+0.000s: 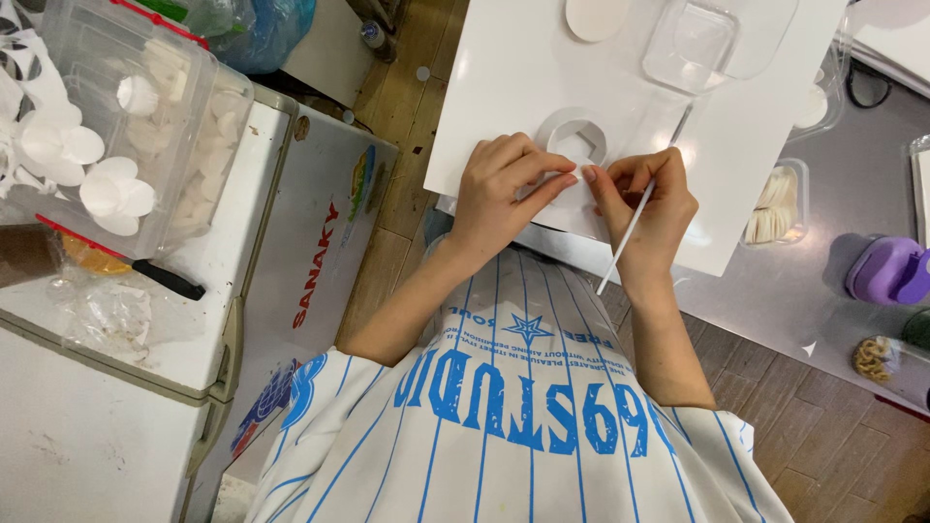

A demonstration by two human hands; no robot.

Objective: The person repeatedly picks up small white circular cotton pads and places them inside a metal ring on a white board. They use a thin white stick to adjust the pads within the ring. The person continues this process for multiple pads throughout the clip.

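Pinching white paper piece (579,190), both hands meet.

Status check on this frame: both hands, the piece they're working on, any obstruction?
Left hand pinching white paper piece on white board. Right hand gripping thin white stick, fingertips at the piece. Nothing obstructing.

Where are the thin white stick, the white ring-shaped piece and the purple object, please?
thin white stick (625,242), head view, mid-shaft below the right hand.
white ring-shaped piece (552,126), head view, left of its rim.
purple object (886,271), head view, middle of its body.
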